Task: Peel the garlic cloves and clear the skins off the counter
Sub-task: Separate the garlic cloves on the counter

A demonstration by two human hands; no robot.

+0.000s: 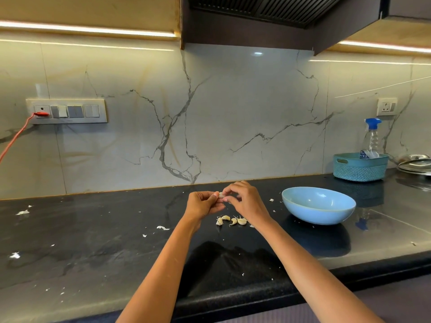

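Both hands, left hand (203, 204) and right hand (245, 199), pinch one garlic clove (221, 195); unpeeled cloves (231, 220) and skins (22, 212) remain on the surface (105, 241).

Bright under-cabinet strip lights (88, 31); glare on counter (384, 220); wide-angle bowing

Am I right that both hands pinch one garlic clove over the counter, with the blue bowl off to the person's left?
Not quite. The head view shows the blue bowl on the person's right. The left hand and right hand do pinch one garlic clove over the counter.
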